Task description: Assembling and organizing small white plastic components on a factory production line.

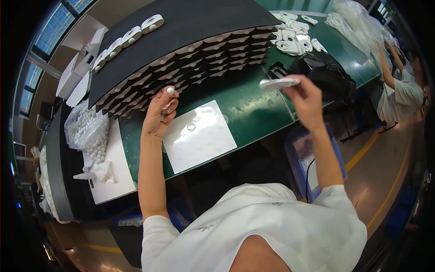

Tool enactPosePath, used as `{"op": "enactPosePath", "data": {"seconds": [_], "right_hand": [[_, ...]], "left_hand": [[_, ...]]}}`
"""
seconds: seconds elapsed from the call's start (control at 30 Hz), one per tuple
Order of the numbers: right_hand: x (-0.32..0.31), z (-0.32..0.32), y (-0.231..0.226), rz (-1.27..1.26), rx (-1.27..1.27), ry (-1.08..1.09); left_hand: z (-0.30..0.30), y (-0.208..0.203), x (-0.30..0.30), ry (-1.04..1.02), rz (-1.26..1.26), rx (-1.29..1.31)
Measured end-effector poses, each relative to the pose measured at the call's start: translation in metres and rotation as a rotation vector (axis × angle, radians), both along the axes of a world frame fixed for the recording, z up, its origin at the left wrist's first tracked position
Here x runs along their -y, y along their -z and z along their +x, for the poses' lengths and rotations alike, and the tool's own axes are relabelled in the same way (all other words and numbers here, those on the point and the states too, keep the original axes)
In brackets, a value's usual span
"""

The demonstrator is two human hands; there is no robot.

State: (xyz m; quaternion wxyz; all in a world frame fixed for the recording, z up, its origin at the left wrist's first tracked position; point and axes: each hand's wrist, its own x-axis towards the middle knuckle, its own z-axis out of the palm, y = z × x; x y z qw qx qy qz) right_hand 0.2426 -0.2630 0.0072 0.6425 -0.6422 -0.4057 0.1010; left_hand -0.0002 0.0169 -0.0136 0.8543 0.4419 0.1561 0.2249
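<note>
while the left hand point(158, 113) pinches a small white ball point(171, 90), the right hand point(309, 102) grips a flat white part point(277, 84).
both are held above the green table point(258, 122), the ball before the black layered stack point(190, 31), the part farther right; a white sheet point(199, 140) lies between the hands.

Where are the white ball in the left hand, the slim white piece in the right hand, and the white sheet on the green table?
White ball point(170, 90): head view, its rounded visible face.
Slim white piece point(275, 84): head view, middle of its visible length.
White sheet point(198, 141): head view, its middle.
</note>
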Motion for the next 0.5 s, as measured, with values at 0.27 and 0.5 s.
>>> {"op": "enactPosePath", "data": {"seconds": [0.27, 0.5], "right_hand": [[-0.057, -0.047, 0.048, 0.06, -0.296, -0.131], [-0.061, -0.056, 0.046, -0.02, -0.285, -0.243]], "left_hand": [[-0.003, -0.005, 0.005, -0.038, 0.057, -0.006], [-0.003, -0.01, 0.009, -0.039, 0.049, 0.074]]}}
